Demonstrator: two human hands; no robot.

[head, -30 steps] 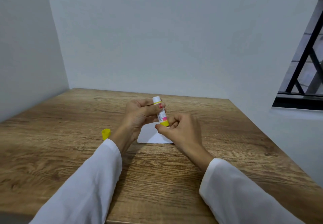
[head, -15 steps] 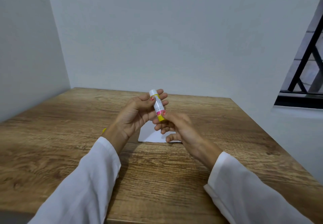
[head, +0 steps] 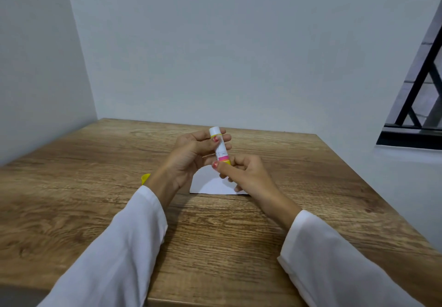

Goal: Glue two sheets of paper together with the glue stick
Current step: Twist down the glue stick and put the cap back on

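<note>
Sleeves nearest you, wrists angled inward. Since half a second ago your right hand [head: 241,172] has re-closed: thumb and fingers now pinch the yellow base of the glue stick [head: 220,147], where before they sat looser. Looks like you're twisting glue out, so nothing is applied yet. Left hand [head: 193,153] grip is clamped round the barrel, stick upright, tip up. Paper [head: 210,183] lies flat on the surface [head: 95,211] under both hands. Yellow cap [head: 145,178] rests beside the left wrist.
</note>
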